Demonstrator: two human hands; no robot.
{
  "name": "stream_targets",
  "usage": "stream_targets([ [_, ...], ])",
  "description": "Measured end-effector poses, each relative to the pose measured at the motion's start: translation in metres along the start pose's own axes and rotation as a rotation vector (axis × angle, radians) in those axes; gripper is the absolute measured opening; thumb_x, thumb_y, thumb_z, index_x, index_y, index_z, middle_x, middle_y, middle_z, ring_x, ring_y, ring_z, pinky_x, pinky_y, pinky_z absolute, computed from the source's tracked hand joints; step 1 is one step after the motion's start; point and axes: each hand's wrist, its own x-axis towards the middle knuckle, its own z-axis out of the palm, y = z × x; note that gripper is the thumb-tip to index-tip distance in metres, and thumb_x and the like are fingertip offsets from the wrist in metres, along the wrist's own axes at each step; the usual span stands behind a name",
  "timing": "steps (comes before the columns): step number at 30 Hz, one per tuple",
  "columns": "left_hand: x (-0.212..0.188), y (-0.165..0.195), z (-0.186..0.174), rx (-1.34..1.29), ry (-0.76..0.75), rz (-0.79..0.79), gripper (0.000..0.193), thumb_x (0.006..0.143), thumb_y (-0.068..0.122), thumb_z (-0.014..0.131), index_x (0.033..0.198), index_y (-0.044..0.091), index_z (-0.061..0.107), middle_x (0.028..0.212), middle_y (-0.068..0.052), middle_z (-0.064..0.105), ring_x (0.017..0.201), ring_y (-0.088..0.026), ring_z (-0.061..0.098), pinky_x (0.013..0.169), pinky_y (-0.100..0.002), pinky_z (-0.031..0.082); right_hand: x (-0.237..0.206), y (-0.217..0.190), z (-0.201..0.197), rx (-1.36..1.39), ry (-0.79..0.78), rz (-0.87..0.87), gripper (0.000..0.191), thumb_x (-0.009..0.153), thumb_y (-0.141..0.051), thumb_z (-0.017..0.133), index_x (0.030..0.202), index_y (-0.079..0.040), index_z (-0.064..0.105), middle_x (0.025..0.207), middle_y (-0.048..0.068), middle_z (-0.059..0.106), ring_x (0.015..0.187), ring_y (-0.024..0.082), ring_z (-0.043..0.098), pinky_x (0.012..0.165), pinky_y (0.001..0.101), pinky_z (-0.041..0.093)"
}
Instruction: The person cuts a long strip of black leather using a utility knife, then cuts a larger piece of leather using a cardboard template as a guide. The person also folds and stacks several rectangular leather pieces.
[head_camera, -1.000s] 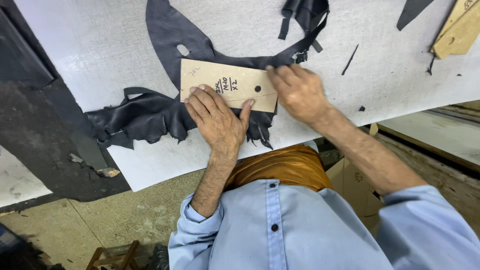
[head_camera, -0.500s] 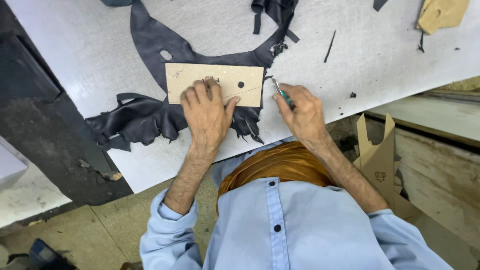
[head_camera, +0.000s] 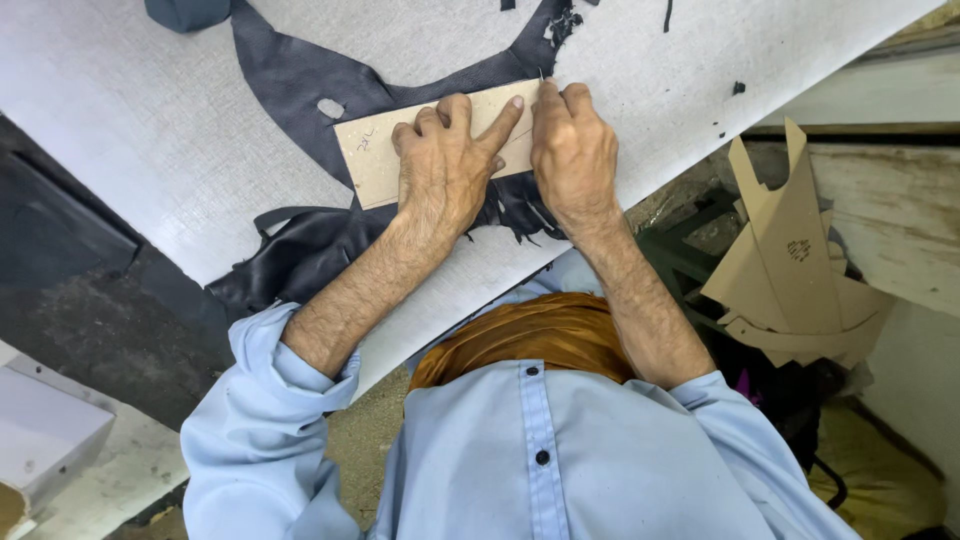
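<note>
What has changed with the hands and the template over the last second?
The right hand moved from the far right corner of the card template to its right end, fist closed on a thin tool whose tip shows above the fingers. The left hand shifted a little along the template, index finger now stretched toward the right hand. It remains pressed flat on the template, which lies on the dark leather.

White worktable (head_camera: 140, 130), bare concrete floor (head_camera: 365, 440)
</note>
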Motion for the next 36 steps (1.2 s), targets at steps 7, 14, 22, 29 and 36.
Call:
stream_targets([
  [7,0.002,-0.005,0.007,-0.010,0.068,0.009,0.064,0.093,0.055,0.064,0.152,0.042,0.042,0.111,-0.016,0.054,0.090,-0.030,0.063,0.066,-0.049,0.056,-0.034,-0.006,0.001,0.003,-0.024,0.043,0.025,0.100,0.012,0.059,0.123,0.019,0.065,0.095,0.024,0.065,0.055,0.017,0.061,0.036,0.0270,0.043],
  [14,0.003,-0.005,0.004,-0.082,0.055,0.047,0.065,0.093,0.052,0.066,0.152,0.036,0.044,0.110,-0.018,0.055,0.090,-0.031,0.064,0.065,-0.049,0.056,-0.123,-0.031,-0.068,0.114,-0.238,0.128,0.021,0.100,0.004,0.064,0.119,0.010,0.070,0.089,0.018,0.068,0.061,0.018,0.063,0.043,0.0258,0.051],
  [22,0.008,-0.066,0.002,-0.345,-0.150,0.171,0.061,0.092,0.013,0.067,0.147,0.037,0.056,0.116,-0.022,0.062,0.092,-0.029,0.067,0.071,-0.043,0.060,-0.075,-0.022,-0.097,0.261,-0.043,-0.039,0.015,0.103,-0.001,0.072,0.117,0.003,0.068,0.109,0.015,0.071,0.094,0.023,0.073,0.078,0.0332,0.062],
  [29,0.032,-0.076,0.017,-0.334,-0.192,0.197,0.059,0.096,0.013,0.064,0.145,0.045,0.055,0.109,-0.020,0.066,0.092,-0.030,0.070,0.075,-0.042,0.062,-0.017,-0.077,-0.015,0.196,-0.146,-0.622,0.025,0.086,-0.002,0.076,0.110,-0.002,0.074,0.104,0.008,0.071,0.095,0.023,0.069,0.081,0.0379,0.060],
  [36,0.040,-0.066,0.029,-0.260,-0.176,0.182,0.065,0.090,0.016,0.068,0.143,0.048,0.050,0.111,-0.019,0.066,0.099,-0.034,0.070,0.071,-0.047,0.062,-0.007,-0.111,0.024,0.164,-0.128,-0.736,0.019,0.089,-0.005,0.076,0.108,-0.001,0.076,0.098,0.008,0.070,0.090,0.019,0.067,0.076,0.0330,0.060],
])
